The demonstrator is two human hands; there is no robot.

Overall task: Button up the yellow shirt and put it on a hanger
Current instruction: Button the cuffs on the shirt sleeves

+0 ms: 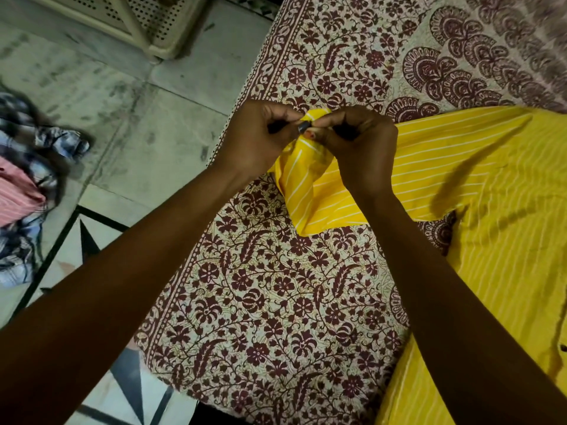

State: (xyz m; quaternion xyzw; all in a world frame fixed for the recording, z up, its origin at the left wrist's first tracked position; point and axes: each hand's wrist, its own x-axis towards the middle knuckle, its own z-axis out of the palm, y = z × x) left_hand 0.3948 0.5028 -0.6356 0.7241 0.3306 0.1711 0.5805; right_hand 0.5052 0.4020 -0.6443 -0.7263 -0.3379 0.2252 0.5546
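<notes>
The yellow shirt (491, 216), with thin white stripes, lies spread over the right side of a bed. Its sleeve stretches left to the cuff (306, 185), which is lifted off the bed. My left hand (257, 142) and my right hand (359, 148) meet at the cuff's end, each pinching the yellow fabric between thumb and fingers. The spot between my fingertips is mostly hidden. A dark button (563, 348) shows on the shirt front at the right edge. No hanger is in view.
The bed carries a cream bedsheet (276, 302) with maroon flowers. A tiled floor (122, 118) lies to the left, with a pile of checked and pink clothes (27, 185) on it. A perforated cream plastic piece of furniture (147, 23) stands at the top left.
</notes>
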